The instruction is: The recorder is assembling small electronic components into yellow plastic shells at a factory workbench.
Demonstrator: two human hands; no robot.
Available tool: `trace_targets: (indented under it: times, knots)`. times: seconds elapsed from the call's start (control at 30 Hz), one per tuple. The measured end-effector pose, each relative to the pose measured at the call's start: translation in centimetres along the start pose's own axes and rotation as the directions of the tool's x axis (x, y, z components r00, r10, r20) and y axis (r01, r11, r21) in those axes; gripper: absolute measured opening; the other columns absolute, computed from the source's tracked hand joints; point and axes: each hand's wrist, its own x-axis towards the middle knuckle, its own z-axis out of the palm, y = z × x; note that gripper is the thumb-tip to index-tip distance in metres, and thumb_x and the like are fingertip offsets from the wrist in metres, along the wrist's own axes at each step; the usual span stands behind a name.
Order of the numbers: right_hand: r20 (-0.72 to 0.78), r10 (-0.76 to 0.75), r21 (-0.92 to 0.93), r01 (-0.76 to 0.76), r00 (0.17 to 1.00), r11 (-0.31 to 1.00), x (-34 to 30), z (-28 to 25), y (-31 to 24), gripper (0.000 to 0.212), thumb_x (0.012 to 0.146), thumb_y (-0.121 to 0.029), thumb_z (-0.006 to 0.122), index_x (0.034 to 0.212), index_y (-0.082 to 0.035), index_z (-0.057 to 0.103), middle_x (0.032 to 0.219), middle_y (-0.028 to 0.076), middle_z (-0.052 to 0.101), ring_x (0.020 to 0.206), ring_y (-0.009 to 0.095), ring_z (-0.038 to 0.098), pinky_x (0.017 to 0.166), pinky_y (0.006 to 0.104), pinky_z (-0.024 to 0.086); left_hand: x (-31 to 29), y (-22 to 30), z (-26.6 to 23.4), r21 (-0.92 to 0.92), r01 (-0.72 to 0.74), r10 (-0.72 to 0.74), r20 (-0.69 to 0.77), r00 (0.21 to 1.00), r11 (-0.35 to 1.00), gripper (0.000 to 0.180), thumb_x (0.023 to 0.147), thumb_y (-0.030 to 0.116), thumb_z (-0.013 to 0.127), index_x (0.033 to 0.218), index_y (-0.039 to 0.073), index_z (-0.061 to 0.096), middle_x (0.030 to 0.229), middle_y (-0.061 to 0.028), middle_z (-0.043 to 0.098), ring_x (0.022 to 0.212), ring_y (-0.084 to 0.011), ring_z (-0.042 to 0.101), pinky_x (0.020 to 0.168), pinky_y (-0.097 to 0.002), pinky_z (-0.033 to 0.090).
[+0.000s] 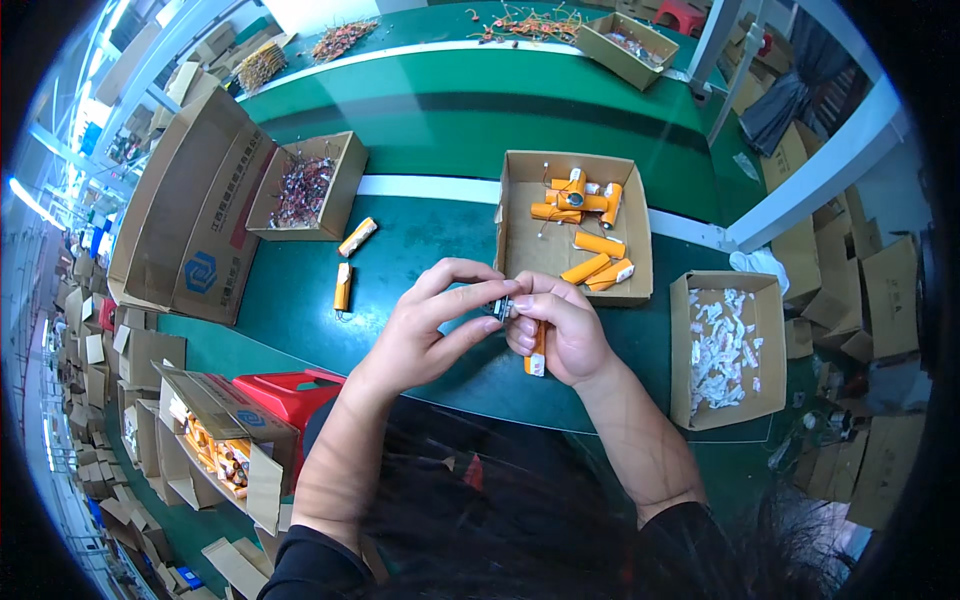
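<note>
Over the near edge of the green table, my two hands meet at their fingertips. My left hand (430, 322) pinches a small dark part (502, 308), too small to name. My right hand (562, 330) is closed around an orange battery pack (536, 358), whose lower end sticks out under the fingers. Its thumb and forefinger also touch the small part. Two more orange packs lie left of my hands, one angled (357, 237) and one nearly upright in the picture (343, 288). Just beyond my right hand, a cardboard tray (520, 235) holds several orange packs with short wires.
A carton of thin wired parts (345, 190) stands at the far left, beside a tall cardboard box (190, 215). To the right lies a tray (680, 350) of white scraps. Loose wires (530, 22) cover the back bench. An open box (265, 480) of orange packs and a red stool (290, 400) are lower left.
</note>
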Motion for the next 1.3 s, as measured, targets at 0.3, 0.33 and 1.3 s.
trace_targets:
  times: [0.3, 0.33, 1.3]
  knots:
    - [0.025, 0.004, 0.019, -0.004, 1.0, 1.0, 0.03, -0.23, 0.14, 0.01, 0.099, -0.01, 0.052, 0.101, -0.004, 0.059, 0.067, 0.0, 0.053, 0.055, 0.006, 0.045, 0.052, 0.0204, 0.038, -0.18, -0.11, 0.03, -0.02, 0.03, -0.03, 0.019, 0.999, 0.999, 0.036, 0.09, 0.003, 0.071, 0.126, 0.004, 0.071, 0.121, -0.0146, 0.063, 0.102, -0.0249, 0.061, 0.085, -0.033, 0.049]
    - [0.026, 0.003, 0.019, -0.003, 1.0, 1.0, 0.03, -0.22, 0.12, 0.009, 0.099, -0.01, 0.052, 0.101, -0.004, 0.059, 0.067, 0.0, 0.053, 0.055, 0.006, 0.045, 0.052, 0.0204, 0.038, -0.17, -0.1, 0.05, -0.016, 0.027, -0.027, 0.017, 0.999, 1.0, 0.036, 0.09, 0.003, 0.071, 0.126, 0.005, 0.071, 0.121, -0.0145, 0.063, 0.101, -0.0248, 0.061, 0.085, -0.0328, 0.049]
    - [-0.041, -0.041, -0.082, 0.038, 0.998, 0.996, 0.49, -0.06, 0.23, 0.008, 0.103, -0.01, 0.053, 0.105, -0.004, 0.059, 0.074, 0.003, 0.056, 0.06, 0.007, 0.05, 0.054, 0.0203, 0.041, -0.49, -0.04, -0.35, 0.149, 0.073, -0.074, -0.003, 0.997, 0.986, 0.035, 0.088, 0.002, 0.072, 0.124, 0.003, 0.071, 0.108, -0.0111, 0.067, 0.091, -0.0217, 0.063, 0.08, -0.0303, 0.05]
